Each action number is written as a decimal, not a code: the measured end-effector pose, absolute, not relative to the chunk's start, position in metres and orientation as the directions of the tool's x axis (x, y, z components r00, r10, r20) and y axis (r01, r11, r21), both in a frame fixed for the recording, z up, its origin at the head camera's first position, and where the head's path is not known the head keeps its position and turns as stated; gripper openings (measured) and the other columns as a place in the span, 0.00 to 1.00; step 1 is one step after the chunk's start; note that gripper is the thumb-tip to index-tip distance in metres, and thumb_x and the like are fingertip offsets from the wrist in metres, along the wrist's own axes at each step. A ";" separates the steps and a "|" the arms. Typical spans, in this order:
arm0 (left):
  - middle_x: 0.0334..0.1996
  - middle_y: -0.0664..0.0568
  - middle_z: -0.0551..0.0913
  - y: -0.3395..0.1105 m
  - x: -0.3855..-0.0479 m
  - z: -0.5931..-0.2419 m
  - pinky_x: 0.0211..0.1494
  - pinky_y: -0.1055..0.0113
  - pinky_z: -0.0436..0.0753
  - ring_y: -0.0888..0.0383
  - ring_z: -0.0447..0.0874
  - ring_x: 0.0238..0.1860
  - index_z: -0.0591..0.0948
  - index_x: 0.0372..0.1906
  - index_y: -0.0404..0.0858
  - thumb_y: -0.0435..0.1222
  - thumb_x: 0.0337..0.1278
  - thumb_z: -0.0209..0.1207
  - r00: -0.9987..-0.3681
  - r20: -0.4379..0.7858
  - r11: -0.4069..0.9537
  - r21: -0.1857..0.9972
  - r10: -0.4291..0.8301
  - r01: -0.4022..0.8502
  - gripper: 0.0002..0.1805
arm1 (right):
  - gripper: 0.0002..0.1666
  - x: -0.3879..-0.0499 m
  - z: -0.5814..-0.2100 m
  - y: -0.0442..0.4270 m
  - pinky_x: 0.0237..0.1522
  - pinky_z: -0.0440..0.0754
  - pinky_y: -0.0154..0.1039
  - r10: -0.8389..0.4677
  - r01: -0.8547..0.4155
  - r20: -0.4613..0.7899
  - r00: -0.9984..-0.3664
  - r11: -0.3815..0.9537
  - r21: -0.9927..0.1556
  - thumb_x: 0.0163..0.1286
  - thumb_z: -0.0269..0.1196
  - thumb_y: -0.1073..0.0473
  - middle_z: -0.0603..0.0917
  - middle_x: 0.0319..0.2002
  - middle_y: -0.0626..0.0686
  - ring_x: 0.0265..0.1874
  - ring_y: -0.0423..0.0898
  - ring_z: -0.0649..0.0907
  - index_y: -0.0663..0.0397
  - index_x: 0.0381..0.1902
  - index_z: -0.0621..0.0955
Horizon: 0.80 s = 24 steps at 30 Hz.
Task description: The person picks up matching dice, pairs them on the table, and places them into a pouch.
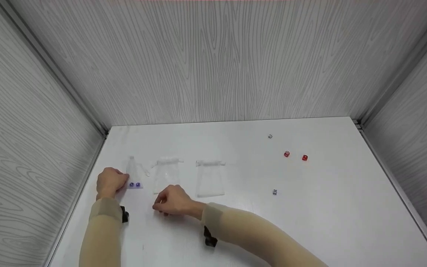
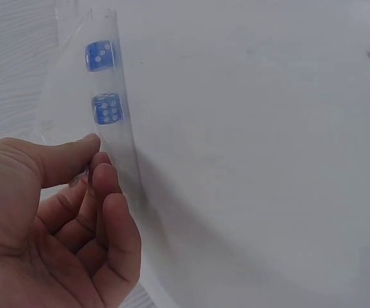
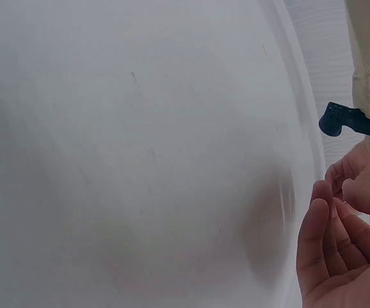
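My left hand is at the left of the table, its thumb and fingers pinching the lower edge of a clear drawstring pouch. Two blue dice with white pips lie side by side along the pouch's bottom, seen through the film. In the head view that pouch appears narrow, with a loose cord at its right. My right hand hovers to the right with fingers loosely bent; nothing shows in it. Just beyond it lies a second flat pouch, partly hidden by the hand.
A third flat pouch lies right of the second. Farther right are two red dice, a small pale die near the back and another pale die nearer. Grey wood-grain walls enclose the white table.
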<state>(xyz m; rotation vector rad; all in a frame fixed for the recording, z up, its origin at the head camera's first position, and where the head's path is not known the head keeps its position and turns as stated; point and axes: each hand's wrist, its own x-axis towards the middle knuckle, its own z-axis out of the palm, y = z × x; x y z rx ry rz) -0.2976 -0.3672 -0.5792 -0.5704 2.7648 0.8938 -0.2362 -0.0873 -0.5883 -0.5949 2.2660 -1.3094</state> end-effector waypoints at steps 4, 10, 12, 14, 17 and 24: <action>0.63 0.27 0.88 -0.361 -0.298 -0.577 0.67 0.37 0.86 0.29 0.86 0.63 0.84 0.64 0.25 0.46 0.76 0.60 -0.918 -0.258 0.752 0.528 -0.300 -0.394 0.29 | 0.08 -0.238 -0.583 -0.078 0.20 0.77 0.26 -0.608 -0.201 -0.127 -0.784 0.442 -0.874 0.78 0.73 0.58 0.96 0.31 0.59 0.16 0.34 0.82 0.53 0.42 0.96; 0.65 0.24 0.86 -0.351 -0.298 -0.569 0.64 0.37 0.86 0.28 0.86 0.62 0.81 0.69 0.24 0.48 0.79 0.60 -0.930 -0.199 0.777 0.511 -0.310 -0.368 0.32 | 0.10 -0.232 -0.569 -0.051 0.31 0.76 0.21 -0.698 -0.430 -0.010 -0.716 0.453 -0.781 0.78 0.72 0.54 0.96 0.34 0.48 0.25 0.26 0.79 0.50 0.47 0.96; 0.66 0.23 0.84 -0.347 -0.298 -0.565 0.63 0.35 0.86 0.25 0.85 0.65 0.80 0.70 0.24 0.49 0.79 0.59 -0.937 -0.167 0.796 0.493 -0.308 -0.350 0.33 | 0.10 -0.229 -0.563 -0.038 0.35 0.77 0.20 -0.715 -0.470 0.007 -0.700 0.453 -0.758 0.78 0.72 0.53 0.96 0.37 0.46 0.29 0.26 0.79 0.49 0.49 0.96; 0.66 0.22 0.84 -0.343 -0.297 -0.561 0.62 0.34 0.86 0.23 0.85 0.65 0.79 0.70 0.24 0.49 0.80 0.58 -0.947 -0.121 0.818 0.479 -0.299 -0.319 0.33 | 0.11 -0.226 -0.557 -0.024 0.39 0.78 0.20 -0.728 -0.489 0.014 -0.686 0.447 -0.749 0.78 0.72 0.54 0.97 0.41 0.47 0.33 0.27 0.82 0.50 0.51 0.96; 0.64 0.21 0.85 -0.335 -0.293 -0.557 0.61 0.33 0.86 0.22 0.85 0.63 0.80 0.70 0.23 0.47 0.80 0.59 -0.961 -0.031 0.832 0.494 -0.276 -0.255 0.32 | 0.13 -0.223 -0.550 0.001 0.45 0.81 0.22 -0.740 -0.522 0.035 -0.672 0.440 -0.731 0.78 0.72 0.54 0.97 0.47 0.49 0.41 0.34 0.90 0.51 0.54 0.95; 0.65 0.20 0.83 -0.303 -0.287 -0.555 0.69 0.30 0.82 0.21 0.83 0.66 0.82 0.70 0.25 0.42 0.79 0.64 -0.967 0.173 0.836 0.545 -0.185 -0.062 0.27 | 0.17 -0.218 -0.549 0.079 0.52 0.88 0.31 -0.724 -0.605 0.141 -0.675 0.435 -0.667 0.79 0.72 0.54 0.96 0.55 0.55 0.55 0.55 0.93 0.52 0.60 0.92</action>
